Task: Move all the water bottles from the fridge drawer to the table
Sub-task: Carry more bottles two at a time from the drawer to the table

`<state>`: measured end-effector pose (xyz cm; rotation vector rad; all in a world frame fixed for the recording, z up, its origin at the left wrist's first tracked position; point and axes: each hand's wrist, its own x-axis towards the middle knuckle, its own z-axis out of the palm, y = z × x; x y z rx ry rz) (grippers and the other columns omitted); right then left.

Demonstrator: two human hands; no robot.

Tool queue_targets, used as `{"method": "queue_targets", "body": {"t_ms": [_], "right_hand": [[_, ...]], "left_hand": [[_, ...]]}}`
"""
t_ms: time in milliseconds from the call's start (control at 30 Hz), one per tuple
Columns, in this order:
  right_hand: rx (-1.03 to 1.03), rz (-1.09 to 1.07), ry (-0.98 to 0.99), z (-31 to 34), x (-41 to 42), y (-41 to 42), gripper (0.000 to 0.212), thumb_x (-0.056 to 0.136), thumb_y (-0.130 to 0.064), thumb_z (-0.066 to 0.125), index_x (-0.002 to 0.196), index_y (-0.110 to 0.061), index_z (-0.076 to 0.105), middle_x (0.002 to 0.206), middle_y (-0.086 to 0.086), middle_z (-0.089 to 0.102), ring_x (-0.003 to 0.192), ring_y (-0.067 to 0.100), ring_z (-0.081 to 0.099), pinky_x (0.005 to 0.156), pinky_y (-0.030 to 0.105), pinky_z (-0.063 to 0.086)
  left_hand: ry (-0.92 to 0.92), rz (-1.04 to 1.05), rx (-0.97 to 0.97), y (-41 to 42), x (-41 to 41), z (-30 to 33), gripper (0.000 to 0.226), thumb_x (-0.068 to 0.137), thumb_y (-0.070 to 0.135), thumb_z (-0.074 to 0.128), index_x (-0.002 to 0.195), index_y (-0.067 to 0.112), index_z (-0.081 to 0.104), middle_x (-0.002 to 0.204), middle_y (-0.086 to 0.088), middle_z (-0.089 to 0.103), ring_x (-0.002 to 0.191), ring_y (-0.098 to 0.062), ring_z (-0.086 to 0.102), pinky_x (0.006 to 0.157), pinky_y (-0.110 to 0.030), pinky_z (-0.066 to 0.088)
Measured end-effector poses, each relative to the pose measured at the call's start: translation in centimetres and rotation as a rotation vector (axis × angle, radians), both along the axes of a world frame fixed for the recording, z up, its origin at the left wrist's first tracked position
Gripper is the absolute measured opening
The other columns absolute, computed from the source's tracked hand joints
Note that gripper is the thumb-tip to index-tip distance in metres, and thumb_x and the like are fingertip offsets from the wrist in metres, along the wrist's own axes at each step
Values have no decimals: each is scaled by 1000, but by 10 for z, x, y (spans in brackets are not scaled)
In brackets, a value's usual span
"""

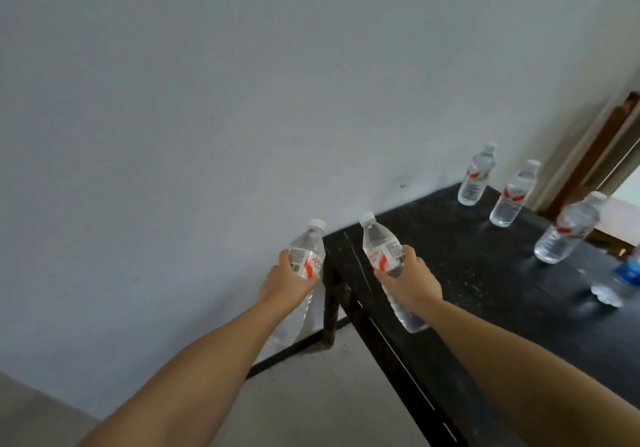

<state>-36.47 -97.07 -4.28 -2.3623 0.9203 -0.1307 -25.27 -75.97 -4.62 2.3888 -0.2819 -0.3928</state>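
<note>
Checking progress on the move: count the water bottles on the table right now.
4 on the black table: a far bottle, a second bottle, a third bottle, and a blue-label bottle cut by the right edge. More may sit out of frame. Two others are in hand.

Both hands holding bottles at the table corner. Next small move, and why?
Probably lower the right hand to stand its bottle on the bare near end of the black table: it is already over the top, while the left hand holds its bottle off the edge.
</note>
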Motion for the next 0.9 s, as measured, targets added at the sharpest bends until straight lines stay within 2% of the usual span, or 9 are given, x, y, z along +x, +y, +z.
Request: {"method": "queue_targets", "body": {"t_ms": [200,300,400,533,600,733,833,900], "right_hand": [[54,-206,-4,-8,20,-49,67,82,-54,62,135,-26,33,117,-1,56,89,16,58,68,30,45],[52,-284,0,-17,28,-72,63,80,-56,62,129,-28,36,113,-2,57,88,17,61,70,31,49],[54,-398,-21,-19,44,-97,62,78,-58,63,126,-28,38,111,-2,59,90,18,63,70,33,50],[90,-564,-107,-10,66,-124,65,79,-55,66,130,-23,39,113,1,59,91,19,62,70,31,47],[107,-643,-182,-5,75,-135,64,80,-50,69,128,-21,40,112,0,58,91,18,59,70,30,45],[180,-799,-301,-7,84,-157,61,78,-40,75,125,-15,43,112,0,57,97,20,58,78,32,45],[301,-887,-337,-10,88,-178,58,78,-31,77,121,-12,43,112,5,59,94,19,56,79,32,45],[357,-946,-372,-14,90,-194,63,78,-28,78,125,-12,39,110,4,57,96,21,55,81,33,44]], "left_hand": [[28,-172,8,-82,54,-2,74,79,53,66,137,26,29,118,-4,58,103,-24,60,86,-37,52],[20,-268,11,-120,81,-6,68,80,51,67,133,25,33,117,-4,60,102,-24,60,85,-35,50],[5,-388,37,-163,115,-7,70,79,53,66,134,24,33,116,-4,61,102,-25,61,88,-39,52],[5,-528,41,-217,155,2,70,80,52,65,134,22,31,118,-4,59,103,-24,61,81,-34,51],[48,-567,20,-247,172,9,68,81,49,67,132,18,33,121,-6,57,106,-25,59,79,-31,46],[161,-620,-17,-303,186,13,66,80,39,71,129,10,37,123,-10,56,111,-28,57,85,-34,45],[255,-631,-49,-338,187,2,67,75,30,76,128,11,38,122,-10,57,110,-28,58,89,-34,48],[306,-625,-82,-360,185,-5,71,70,27,80,128,14,41,123,-10,58,111,-29,58,96,-40,49]]}}
